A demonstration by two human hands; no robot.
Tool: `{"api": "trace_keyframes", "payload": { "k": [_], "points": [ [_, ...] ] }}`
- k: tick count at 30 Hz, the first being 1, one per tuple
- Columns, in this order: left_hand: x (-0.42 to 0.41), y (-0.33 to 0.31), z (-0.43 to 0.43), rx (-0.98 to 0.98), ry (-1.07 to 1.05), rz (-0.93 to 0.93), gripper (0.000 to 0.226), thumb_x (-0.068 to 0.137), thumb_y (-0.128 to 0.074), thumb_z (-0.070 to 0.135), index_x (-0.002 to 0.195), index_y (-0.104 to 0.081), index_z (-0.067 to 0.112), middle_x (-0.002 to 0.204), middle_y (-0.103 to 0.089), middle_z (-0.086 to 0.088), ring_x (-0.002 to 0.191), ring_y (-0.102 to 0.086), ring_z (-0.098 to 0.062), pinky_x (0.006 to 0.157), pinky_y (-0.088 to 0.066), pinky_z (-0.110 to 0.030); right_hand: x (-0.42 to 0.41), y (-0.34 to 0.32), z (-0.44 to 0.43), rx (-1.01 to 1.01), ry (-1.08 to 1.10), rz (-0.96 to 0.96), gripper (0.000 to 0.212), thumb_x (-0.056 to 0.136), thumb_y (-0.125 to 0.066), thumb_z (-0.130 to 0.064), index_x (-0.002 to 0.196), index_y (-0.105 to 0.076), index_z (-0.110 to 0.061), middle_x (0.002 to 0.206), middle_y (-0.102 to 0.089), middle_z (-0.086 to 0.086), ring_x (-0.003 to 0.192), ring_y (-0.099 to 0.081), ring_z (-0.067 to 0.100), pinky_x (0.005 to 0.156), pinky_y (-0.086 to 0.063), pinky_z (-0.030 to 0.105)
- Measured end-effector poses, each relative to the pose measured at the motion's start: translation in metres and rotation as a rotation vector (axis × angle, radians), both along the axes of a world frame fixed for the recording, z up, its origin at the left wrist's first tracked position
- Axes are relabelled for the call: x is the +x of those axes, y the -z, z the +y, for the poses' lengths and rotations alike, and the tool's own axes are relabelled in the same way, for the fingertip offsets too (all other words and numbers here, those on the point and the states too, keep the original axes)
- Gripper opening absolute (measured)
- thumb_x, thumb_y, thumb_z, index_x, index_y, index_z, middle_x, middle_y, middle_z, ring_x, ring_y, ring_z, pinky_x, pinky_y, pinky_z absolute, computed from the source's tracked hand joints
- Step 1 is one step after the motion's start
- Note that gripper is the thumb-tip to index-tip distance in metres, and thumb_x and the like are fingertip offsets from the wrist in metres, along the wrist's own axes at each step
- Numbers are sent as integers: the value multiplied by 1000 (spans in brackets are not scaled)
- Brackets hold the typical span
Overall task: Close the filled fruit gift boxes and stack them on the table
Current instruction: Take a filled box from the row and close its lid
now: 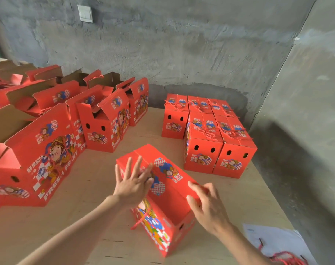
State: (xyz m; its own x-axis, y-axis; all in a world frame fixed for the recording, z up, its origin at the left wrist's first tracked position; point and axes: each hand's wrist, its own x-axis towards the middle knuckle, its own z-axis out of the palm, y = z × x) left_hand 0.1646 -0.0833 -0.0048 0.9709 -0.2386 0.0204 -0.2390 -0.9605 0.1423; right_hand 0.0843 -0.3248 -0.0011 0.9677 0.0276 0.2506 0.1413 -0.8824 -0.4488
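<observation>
Hands met over one red gift box (163, 188) standing near the front of the tabletop (98, 165), well apart from the other boxes. The left hand (133, 183) lay flat, fingers spread, pressing on the folded top panels, probably to keep them from springing up. The right hand (205, 203) curled loosely over the box's nearer top edge, thumb and fingers touching the card without a full clasp, likely steadying it or tucking the flap. Closed boxes (210, 134) stood packed tight at the far right, rope handles lying across their lids. Open boxes (103, 123) waited on the left, flaps up. Their sides read "FRESH FRUIT"; the Chinese characters were too blurred to read reliably.
</observation>
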Motion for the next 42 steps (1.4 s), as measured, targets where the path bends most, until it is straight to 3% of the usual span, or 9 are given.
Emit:
{"api": "trace_keyframes", "payload": {
  "k": [4,7,9,14,19,23,30,37,42],
  "points": [
    [14,-4,4,-191,-222,177,69,94,-12,60,149,11,25,157,19,-2,145,10,-27,112,6,-57,-24,-3,15,-183,5,172,67,86,-31,-71,144,-26,-39,110,-32,-4,110,-42,16,91,-40,26],
    [4,-4,1,-378,-300,84,64,94,-27,58,139,-34,13,143,-32,-13,128,-36,-33,101,-33,-47,-29,-8,29,-296,51,214,73,83,-28,-76,144,-25,-35,127,-37,5,123,-39,22,97,-36,31],
    [-7,-4,1,-470,-331,-7,66,90,-26,64,98,-62,9,104,-59,-13,97,-54,-33,79,-44,-37,-32,-13,33,-256,4,202,72,81,-32,-78,138,-33,-33,124,-45,2,117,-47,21,94,-37,30],
    [-32,4,12,-594,-444,242,81,92,-19,63,45,-53,7,43,-58,-7,46,-61,-24,56,-47,-27,-17,-7,27,528,201,296,55,83,-36,-68,92,-55,-17,72,-58,-6,66,-55,4,71,-45,30],
    [-34,13,8,-1031,-619,465,54,95,-44,44,56,-55,8,39,-54,0,34,-48,-17,43,-39,-21,9,18,34,1060,333,739,54,91,-34,-64,92,-69,-23,100,-71,3,83,-64,16,72,-47,30],
    [-27,0,-4,-1469,-690,417,23,91,-54,20,70,-52,13,54,-49,-1,47,-42,-15,48,-30,-22,42,-4,36,1262,295,613,40,95,-49,-41,105,-69,-9,104,-71,11,83,-68,21,74,-51,29],
    [-16,-76,-7,-1081,-186,-120,23,92,-50,22,74,-56,9,60,-39,5,54,-33,-12,53,-28,-28,62,-91,67,947,60,141,24,96,-47,-3,81,-64,-8,105,-68,22,90,-65,25,91,-49,35],
    [-18,-132,-10,-707,176,-363,50,96,-50,24,47,-40,20,47,-41,9,48,-40,-5,51,-28,-19,62,-136,97,1078,-245,538,25,94,-41,-2,94,-66,4,79,-70,15,73,-68,24,74,-56,29],
    [-18,-95,11,-763,-18,-301,31,97,-43,14,78,-62,-1,74,-64,-12,71,-60,-30,63,-47,-39,69,-159,88,1187,-34,643,21,97,-42,-14,85,-58,-6,43,-50,-5,46,-48,10,52,-43,23]
  ]
}}
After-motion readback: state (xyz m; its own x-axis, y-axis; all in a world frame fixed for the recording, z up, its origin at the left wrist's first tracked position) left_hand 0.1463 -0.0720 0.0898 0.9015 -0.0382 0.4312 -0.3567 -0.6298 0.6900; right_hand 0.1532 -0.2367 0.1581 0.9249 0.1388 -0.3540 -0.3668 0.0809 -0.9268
